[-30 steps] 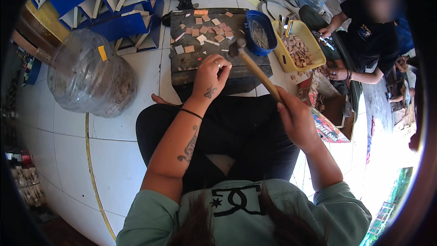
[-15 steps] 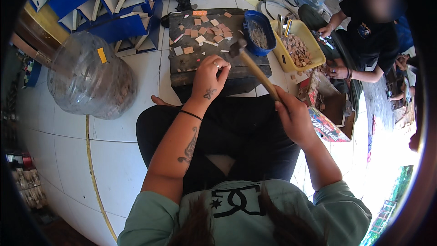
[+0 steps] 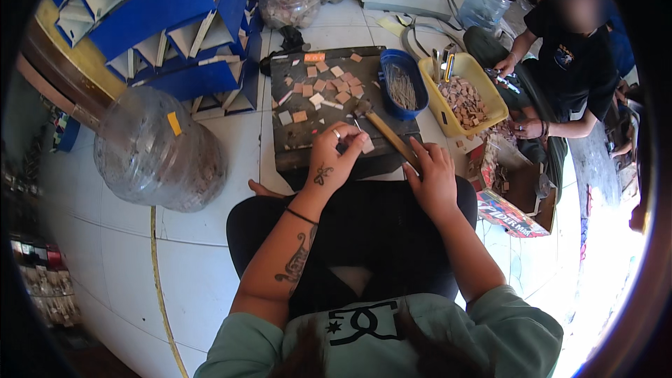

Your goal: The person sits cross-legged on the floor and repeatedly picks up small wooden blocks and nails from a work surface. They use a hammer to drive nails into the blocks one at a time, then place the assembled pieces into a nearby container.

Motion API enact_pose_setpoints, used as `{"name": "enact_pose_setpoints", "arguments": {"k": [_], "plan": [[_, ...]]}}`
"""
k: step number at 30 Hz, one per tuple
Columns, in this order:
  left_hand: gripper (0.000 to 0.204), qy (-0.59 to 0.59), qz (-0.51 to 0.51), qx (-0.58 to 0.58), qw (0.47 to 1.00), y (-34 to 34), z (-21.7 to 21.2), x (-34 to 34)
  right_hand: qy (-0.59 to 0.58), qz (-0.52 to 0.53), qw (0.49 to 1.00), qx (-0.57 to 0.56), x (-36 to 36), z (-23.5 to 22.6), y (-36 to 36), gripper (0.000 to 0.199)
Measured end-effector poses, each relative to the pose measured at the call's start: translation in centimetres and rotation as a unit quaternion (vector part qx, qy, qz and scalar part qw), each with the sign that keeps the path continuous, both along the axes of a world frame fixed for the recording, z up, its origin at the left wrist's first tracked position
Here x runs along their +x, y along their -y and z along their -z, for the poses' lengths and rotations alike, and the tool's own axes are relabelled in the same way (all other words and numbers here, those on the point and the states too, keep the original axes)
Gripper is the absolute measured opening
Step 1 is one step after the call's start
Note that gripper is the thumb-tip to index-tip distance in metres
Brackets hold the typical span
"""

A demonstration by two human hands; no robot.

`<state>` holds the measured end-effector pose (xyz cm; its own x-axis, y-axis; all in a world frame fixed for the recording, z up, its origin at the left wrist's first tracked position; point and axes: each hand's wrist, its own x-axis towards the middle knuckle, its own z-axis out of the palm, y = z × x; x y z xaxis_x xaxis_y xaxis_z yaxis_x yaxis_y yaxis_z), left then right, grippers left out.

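Note:
My left hand (image 3: 334, 155) is closed in a pinch above the near edge of a dark wooden block. A small tan wooden tile (image 3: 367, 145) shows at its fingertips, and a thin nail-like pin (image 3: 358, 125) sticks up there. The hammer (image 3: 392, 134) lies low over the block's right side, its head pointing away from me. My right hand (image 3: 435, 180) is loosely round the handle's near end, thumb on one side and fingers on the other. Several small square tiles (image 3: 320, 86) are scattered on the block (image 3: 297, 141).
A blue tub of nails (image 3: 402, 91) sits at the block's far right, beside a yellow basin (image 3: 437, 113) of tiles and tools. A printed box (image 3: 511, 213) stands at right, near a seated person (image 3: 574, 56). A large clear plastic container (image 3: 161, 157) stands left, below blue racks (image 3: 164, 24).
The hammer has come down from its raised position toward the block, and my right grip has loosened. At my left fingertips a tile and pin now show. The whole view has shifted slightly.

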<state>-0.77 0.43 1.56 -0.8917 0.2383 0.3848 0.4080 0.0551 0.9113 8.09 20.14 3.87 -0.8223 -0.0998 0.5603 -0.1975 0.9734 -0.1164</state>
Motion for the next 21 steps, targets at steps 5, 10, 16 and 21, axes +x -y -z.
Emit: {"name": "enact_pose_setpoints", "arguments": {"k": [5,10,16,21], "plan": [[0.016,0.083,0.092,0.036,0.992,-3.2,-1.7,0.3,0.148,-0.107,0.926,-0.329,-2.2,-1.7,-0.8,0.029],[0.019,0.025,0.047,-0.084,0.995,-3.4,-2.4,-3.5,0.171,-0.048,0.845,-0.504,-6.7,-2.5,-6.3,0.021],[0.024,-0.182,-0.061,-0.356,0.915,-0.5,-1.2,-11.2,-0.13,0.191,0.965,-0.126,-12.6,-3.4,-13.4,0.025],[0.023,-0.196,-0.035,-0.44,0.876,-1.4,-0.7,-13.3,0.086,-0.067,0.992,-0.059,-15.2,-4.2,-7.3,0.024]]}}
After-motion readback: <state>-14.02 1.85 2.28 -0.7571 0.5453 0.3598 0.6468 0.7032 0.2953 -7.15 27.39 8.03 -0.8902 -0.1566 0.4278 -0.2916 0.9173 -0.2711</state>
